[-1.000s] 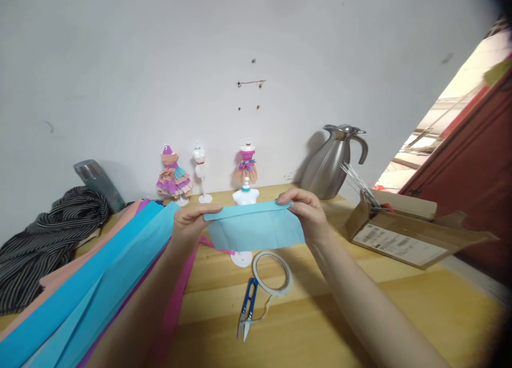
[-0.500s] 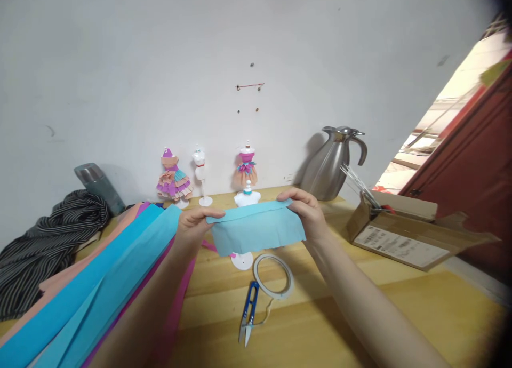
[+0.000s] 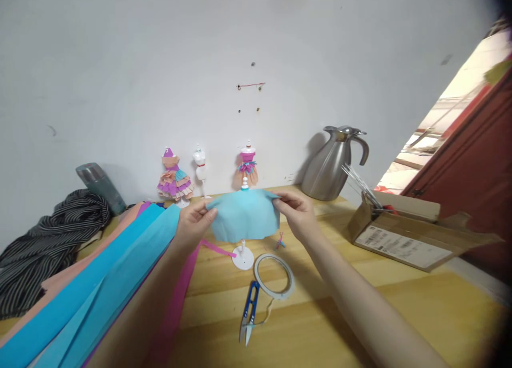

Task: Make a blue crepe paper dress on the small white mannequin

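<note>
A light blue piece of crepe paper (image 3: 245, 216) is stretched between my two hands, in front of a small white dress form (image 3: 243, 256). Only the form's knobbed top and its round base show; the paper hides its body. My left hand (image 3: 194, 225) pinches the paper's upper left corner between thumb and fingers. At the upper right corner, my right hand (image 3: 295, 210) grips it the same way. Below the paper lie a roll of white tape (image 3: 274, 276) and blue-handled thread snips (image 3: 249, 313). A pink strip (image 3: 218, 249) reaches toward the base.
Long crepe paper strips (image 3: 92, 282) lie at the left beside a striped cloth (image 3: 52, 245) and a tilted flask (image 3: 101, 186). Several small dress forms stand against the wall, one in a ruffled dress (image 3: 175, 184). A steel jug (image 3: 330, 165) and cardboard box (image 3: 404, 240) are at the right.
Both hands have brought the paper against the dress form, covering its shoulders. The right hand has moved a little left, and the paper's top edge now curves around the form.
</note>
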Tool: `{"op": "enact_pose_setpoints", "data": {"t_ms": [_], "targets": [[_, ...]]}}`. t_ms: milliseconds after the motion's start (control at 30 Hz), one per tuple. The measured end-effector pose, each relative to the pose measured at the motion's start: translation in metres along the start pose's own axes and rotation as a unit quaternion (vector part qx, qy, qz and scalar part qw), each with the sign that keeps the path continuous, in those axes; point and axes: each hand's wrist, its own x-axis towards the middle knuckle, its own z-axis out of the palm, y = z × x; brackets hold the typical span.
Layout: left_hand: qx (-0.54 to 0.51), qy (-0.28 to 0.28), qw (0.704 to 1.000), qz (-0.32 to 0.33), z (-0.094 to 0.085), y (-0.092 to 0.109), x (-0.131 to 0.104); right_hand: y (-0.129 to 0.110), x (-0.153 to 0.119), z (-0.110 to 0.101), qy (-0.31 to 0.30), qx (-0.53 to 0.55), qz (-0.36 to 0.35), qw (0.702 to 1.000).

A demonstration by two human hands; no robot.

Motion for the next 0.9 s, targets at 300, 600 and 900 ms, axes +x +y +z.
{"op": "enact_pose_setpoints", "data": {"t_ms": [300, 600, 900], "targets": [[0.045, 0.064, 0.997, 0.027, -0.006, 0.004, -0.003, -0.012, -0.005, -0.001, 0.019, 0.024, -0.01, 0.999], [0.009, -0.02, 0.999, -0.025, -0.013, 0.006, -0.002, -0.008, -0.002, -0.002, -0.005, 0.073, 0.048, 0.996], [-0.05, -0.066, 0.996, -0.028, 0.001, 0.006, 0.006, -0.025, -0.004, 0.014, -0.057, 0.19, 0.113, 0.974]]}}
